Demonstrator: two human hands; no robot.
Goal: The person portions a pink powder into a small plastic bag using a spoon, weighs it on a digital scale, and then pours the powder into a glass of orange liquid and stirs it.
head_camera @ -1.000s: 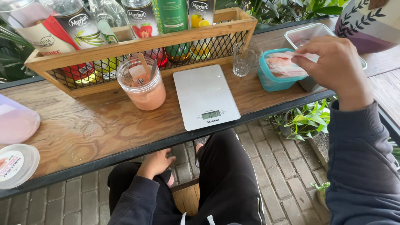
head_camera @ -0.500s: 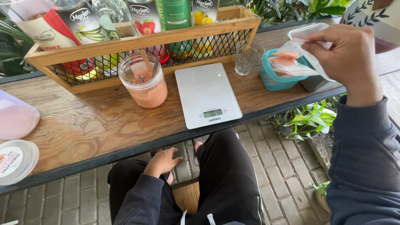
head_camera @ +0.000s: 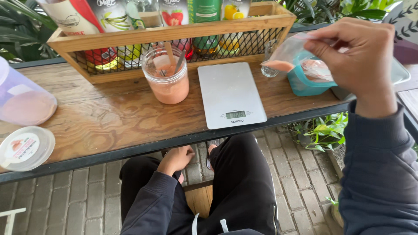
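Note:
My right hand (head_camera: 359, 61) is raised over the table's right end, pinching a clear plastic bag (head_camera: 287, 56) with pink powder at its bottom. The bag hangs just left of a teal container (head_camera: 305, 85) and in front of a small clear glass (head_camera: 270, 69). My left hand (head_camera: 176, 159) rests on my lap below the table edge, fingers curled, holding nothing that I can see. A flat grey kitchen scale (head_camera: 228, 93) lies mid-table. Left of it stands a clear jar (head_camera: 167, 78) of pink drink with a utensil standing in it.
A wooden crate (head_camera: 174, 32) with a mesh front holds cartons and bottles along the back. A large clear tub (head_camera: 21, 98) of pink powder lies at the left edge, a round lid (head_camera: 26, 148) in front of it. A clear tray (head_camera: 400, 74) sits far right. Plants stand around.
My right hand has lifted the plastic bag out of the teal container and moved it left and up. The left hand stays on my lap.

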